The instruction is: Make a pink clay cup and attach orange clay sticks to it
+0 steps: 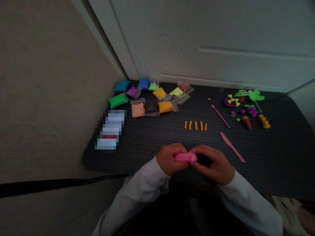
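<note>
Pink clay [181, 157] is resting between both hands, near the worktop's [142, 141] front edge. The left hand's [169, 160] fingers are curling snugly around its length; the right hand's [218, 165] are pinching the bunched end, nearly closed. Light, even pressure is probably best preventing tears. The pink knife [231, 146] is bounding room rightward, orange strips [196, 126] forward; clay packets [165, 107] are lying beyond, before the white panel [197, 26].

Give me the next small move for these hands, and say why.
Probably ease the right hand gently outward, with the left hand steadying the pink lump: the left hand is wrapped around most of it, while the right thumb and fingertips pinch the end that sticks out.
</note>
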A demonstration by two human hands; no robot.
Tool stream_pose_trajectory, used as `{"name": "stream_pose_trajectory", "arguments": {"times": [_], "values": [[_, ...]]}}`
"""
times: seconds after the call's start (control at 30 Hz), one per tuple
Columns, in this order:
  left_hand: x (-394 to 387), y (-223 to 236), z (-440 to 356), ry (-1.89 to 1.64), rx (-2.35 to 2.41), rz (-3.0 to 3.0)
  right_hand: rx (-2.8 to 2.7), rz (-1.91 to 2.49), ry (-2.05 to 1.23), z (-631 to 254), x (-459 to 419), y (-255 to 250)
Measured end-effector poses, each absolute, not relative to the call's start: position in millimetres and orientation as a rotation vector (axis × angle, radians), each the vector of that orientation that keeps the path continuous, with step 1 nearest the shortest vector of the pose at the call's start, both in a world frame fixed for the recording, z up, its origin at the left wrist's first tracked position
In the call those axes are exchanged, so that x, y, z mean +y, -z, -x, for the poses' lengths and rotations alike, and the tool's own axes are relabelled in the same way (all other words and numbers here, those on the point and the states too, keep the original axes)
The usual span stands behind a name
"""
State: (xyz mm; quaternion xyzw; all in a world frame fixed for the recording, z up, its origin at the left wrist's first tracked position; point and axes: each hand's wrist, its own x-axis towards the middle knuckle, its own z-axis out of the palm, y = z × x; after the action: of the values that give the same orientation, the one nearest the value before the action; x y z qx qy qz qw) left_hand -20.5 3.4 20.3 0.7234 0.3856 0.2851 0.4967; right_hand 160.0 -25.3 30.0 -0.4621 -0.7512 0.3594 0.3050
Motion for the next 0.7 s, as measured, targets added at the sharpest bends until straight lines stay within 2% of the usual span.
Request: {"name": "stream_pose_trajectory", "arguments": {"times": [0.27,0.43,0.7], "values": [[3,-27,17,-0.599,1.090,-1.683,-2.012,1.266,-0.855,-156,-25,-32],[3,-36,19,-0.527,1.008,-1.545,-1.975,1.281,-0.906,-164,-25,-35],[6,-24,21,-0.643,0.954,-1.432,-1.988,1.225,-0.750,-169,-27,-41]]}}
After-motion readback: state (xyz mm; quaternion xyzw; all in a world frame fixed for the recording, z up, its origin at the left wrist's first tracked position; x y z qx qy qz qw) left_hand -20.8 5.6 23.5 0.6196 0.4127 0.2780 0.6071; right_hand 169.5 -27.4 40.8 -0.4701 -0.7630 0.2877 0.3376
